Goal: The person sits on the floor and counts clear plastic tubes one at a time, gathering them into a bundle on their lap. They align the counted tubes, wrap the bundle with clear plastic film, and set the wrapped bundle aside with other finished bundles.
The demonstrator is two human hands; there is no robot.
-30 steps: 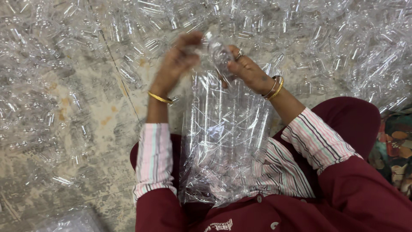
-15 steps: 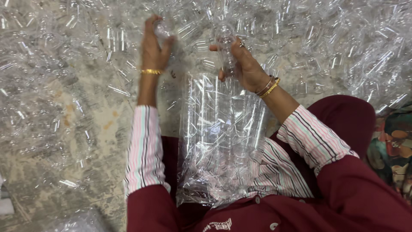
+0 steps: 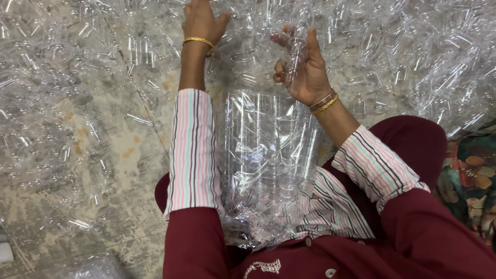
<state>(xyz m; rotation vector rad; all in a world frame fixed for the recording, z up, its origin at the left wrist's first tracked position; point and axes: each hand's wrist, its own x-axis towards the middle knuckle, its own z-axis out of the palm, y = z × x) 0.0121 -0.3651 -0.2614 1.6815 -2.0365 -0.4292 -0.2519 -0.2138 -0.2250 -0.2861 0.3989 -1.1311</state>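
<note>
The right hand [image 3: 305,70] is closed around a clear bottle [image 3: 295,51], thumb on one side, fingers curled round the other, holding it upright. Just below that grip stands a clear bag [image 3: 263,160] packed with bottles, resting in the lap. The left hand [image 3: 200,20] reaches out, palm down, onto the pile of loose bottles [image 3: 93,67]; whether its fingers clasp one I cannot tell.

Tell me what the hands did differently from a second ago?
The left hand let go near the bag's mouth and reached out forward into the pile of clear bottles on the floor. The right hand lifted a little and still holds a clear bottle over the bag. The bag stayed in the lap.
</note>
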